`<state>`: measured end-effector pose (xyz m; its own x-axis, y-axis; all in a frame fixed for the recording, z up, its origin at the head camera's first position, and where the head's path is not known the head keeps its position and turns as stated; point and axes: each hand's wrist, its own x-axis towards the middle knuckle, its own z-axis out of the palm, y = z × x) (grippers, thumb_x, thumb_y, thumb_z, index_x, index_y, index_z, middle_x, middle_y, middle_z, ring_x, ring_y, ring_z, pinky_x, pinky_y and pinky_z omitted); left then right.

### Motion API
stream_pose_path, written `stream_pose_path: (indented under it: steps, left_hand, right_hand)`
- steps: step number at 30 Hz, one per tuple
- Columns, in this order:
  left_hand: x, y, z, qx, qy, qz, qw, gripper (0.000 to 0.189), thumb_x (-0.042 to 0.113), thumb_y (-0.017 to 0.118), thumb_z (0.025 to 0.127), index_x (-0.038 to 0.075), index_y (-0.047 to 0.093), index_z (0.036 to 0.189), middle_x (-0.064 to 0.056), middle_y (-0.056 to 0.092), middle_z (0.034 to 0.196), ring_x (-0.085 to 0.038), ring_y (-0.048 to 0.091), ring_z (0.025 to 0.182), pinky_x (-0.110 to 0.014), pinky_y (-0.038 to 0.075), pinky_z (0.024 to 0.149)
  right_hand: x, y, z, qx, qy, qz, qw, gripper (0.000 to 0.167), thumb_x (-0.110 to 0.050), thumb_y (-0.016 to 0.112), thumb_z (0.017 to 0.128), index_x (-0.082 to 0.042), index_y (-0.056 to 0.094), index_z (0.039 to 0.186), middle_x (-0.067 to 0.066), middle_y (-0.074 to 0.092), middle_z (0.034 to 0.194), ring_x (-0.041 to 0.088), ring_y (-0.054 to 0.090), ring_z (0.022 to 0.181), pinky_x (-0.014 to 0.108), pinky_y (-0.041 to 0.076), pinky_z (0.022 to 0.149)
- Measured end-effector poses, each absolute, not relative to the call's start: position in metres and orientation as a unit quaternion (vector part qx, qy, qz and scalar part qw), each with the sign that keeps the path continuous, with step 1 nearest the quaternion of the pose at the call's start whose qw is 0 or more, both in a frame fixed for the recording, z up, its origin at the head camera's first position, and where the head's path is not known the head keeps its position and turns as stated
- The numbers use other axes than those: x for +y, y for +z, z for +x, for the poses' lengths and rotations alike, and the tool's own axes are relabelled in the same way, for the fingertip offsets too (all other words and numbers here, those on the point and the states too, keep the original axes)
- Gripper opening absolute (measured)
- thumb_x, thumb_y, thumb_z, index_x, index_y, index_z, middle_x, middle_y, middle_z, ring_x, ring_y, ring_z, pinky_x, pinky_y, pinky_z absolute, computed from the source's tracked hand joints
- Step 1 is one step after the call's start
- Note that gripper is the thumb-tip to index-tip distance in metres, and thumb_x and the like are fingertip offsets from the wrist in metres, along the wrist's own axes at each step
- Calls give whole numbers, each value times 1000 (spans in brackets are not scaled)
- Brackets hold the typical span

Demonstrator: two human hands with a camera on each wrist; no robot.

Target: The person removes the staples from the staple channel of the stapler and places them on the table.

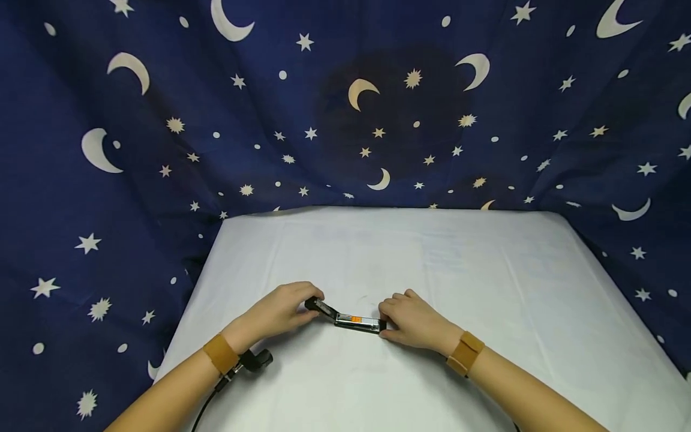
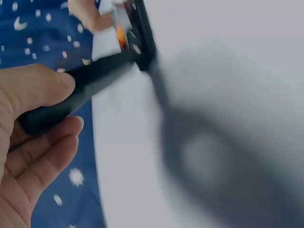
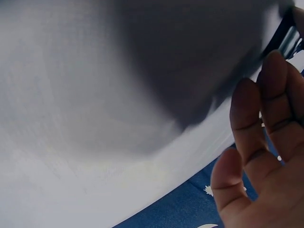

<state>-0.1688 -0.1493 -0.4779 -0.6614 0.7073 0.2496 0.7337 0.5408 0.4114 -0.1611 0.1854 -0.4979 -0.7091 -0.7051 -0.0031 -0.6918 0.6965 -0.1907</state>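
A black stapler (image 1: 357, 322) with a silver inside and an orange patch is unfolded at its hinge, just over the white table. My left hand (image 1: 283, 309) pinches the end of its shorter-looking black arm, which tilts up to the left. In the left wrist view, the thumb lies on top of that black arm (image 2: 90, 80) with fingers beneath. My right hand (image 1: 412, 321) grips the far right end of the silver part. The right wrist view shows that hand's fingers (image 3: 273, 80) at the stapler's dark edge (image 3: 280, 35); much of it is out of frame.
The white-covered table (image 1: 367, 252) stretches around both hands. A dark blue curtain (image 1: 324, 108) with moons and stars hangs behind and at the sides. A small black camera (image 1: 258, 360) with a cable hangs at the left wrist, below a brown band (image 1: 221, 354).
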Motion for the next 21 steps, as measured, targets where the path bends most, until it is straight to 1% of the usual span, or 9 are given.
stream_pose_path:
  steps: [3, 6, 13, 18, 21]
  left_hand:
    - [-165, -490, -166, -885, -253, -391, 23, 24, 14, 80, 91, 13, 72, 114, 5, 73, 107, -6, 65, 93, -27, 59, 83]
    - [-177, -504, -163, -889, -261, -376, 21, 23, 15, 80, 92, 15, 74, 115, 5, 75, 108, -6, 66, 94, -27, 59, 83]
    - [-186, -531, -162, -885, -267, -378, 40, 26, 17, 77, 95, 16, 74, 121, 5, 76, 115, -11, 72, 106, -29, 61, 92]
    - [-186, -531, -165, -884, -256, -389, 40, 25, 17, 75, 97, 17, 73, 122, 5, 76, 118, -11, 72, 110, -29, 60, 95]
    - [-185, -528, -166, -881, -228, -411, 51, 31, 17, 74, 98, 14, 72, 128, 2, 74, 127, -12, 69, 119, -29, 58, 101]
  right_hand:
    - [186, -499, -162, 920, -91, -379, 36, 26, -38, 83, 86, -23, 63, 90, -15, 49, 74, 5, 43, 75, 29, 34, 75]
    - [184, -500, -163, 919, -91, -381, 34, 26, -38, 83, 86, -22, 63, 91, -14, 49, 74, 5, 43, 75, 30, 36, 76]
    - [185, -499, -163, 920, -94, -377, 41, 27, -39, 83, 87, -23, 63, 91, -15, 46, 72, 5, 43, 74, 30, 36, 77]
    - [187, -500, -164, 921, -94, -375, 43, 27, -39, 83, 87, -22, 63, 91, -16, 44, 71, 5, 42, 74, 30, 36, 77]
    - [186, -501, -164, 920, -95, -379, 43, 26, -40, 83, 87, -22, 63, 91, -16, 44, 71, 6, 43, 74, 30, 37, 77]
